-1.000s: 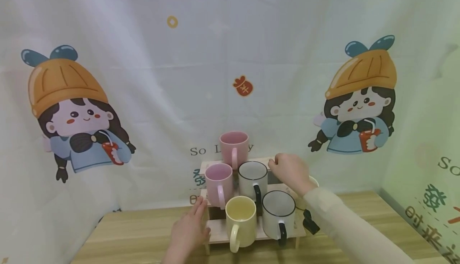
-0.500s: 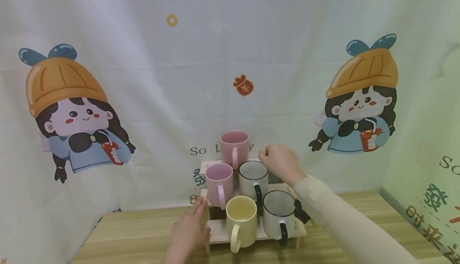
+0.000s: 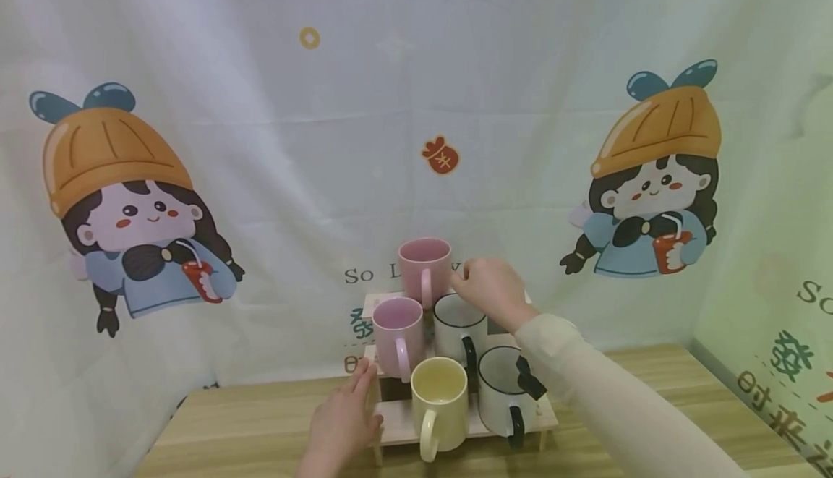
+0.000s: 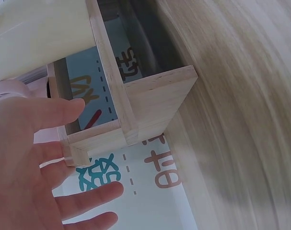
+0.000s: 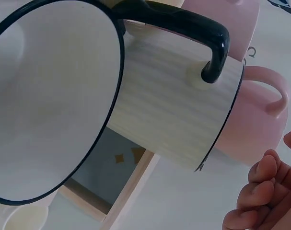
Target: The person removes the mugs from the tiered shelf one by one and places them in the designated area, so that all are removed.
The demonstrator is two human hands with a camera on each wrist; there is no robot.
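Note:
My right hand [image 3: 489,284] is beside the pink mug [image 3: 426,272] on the top step of a wooden rack. In the right wrist view its fingers [image 5: 261,168] are loosely bent close to that mug's side, thumb apart from them. My left hand [image 3: 343,414] rests at the left end of the rack [image 4: 122,91], fingers straight, thumb over a frame bar. On the middle step stand a lilac mug [image 3: 398,337] and a white mug with black rim and handle [image 3: 449,330]. Below them stand a pale yellow mug [image 3: 441,398] and another black-rimmed white mug [image 3: 500,409].
The rack stands on a wood-grain table [image 3: 247,427]. A printed cloth [image 3: 338,174] hangs close behind and at both sides. A cream mug [image 5: 25,220] shows low in the right wrist view. A black clip-like piece [image 3: 532,380] hangs by the right sleeve.
My right hand has moved left and slightly up, past the rack's top step to the pink mug's side. The black piece moved along with the sleeve. My left hand and the mugs stay put.

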